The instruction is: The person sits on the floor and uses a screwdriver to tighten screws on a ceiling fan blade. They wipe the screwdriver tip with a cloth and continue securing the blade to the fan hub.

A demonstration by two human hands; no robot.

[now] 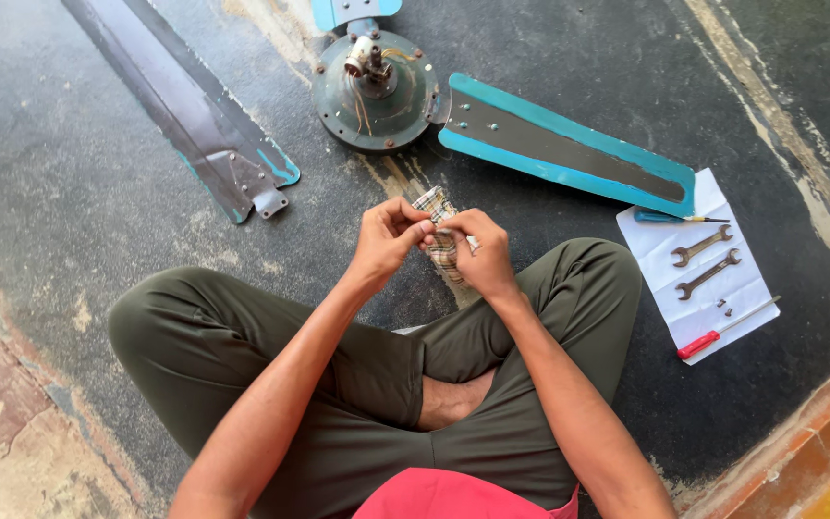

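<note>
Left hand (388,234): my fingers were pinched on the top edge of the checked cloth (441,238).
Right hand (482,255): closed around the cloth's middle — gripping it from my right.
Cloth position: held between both hands above my crossed legs, just short of the fan motor (377,93).
Technique: I judged a short, taut grip best — slack cloth slips.
Tools: two spanners (705,259) lay on white paper (703,279) to my right.

A dark, worn stone floor (79,173) carries a round green fan motor (377,91), a detached dark blade (184,106), and a white paper sheet (698,264) bearing tools.
</note>
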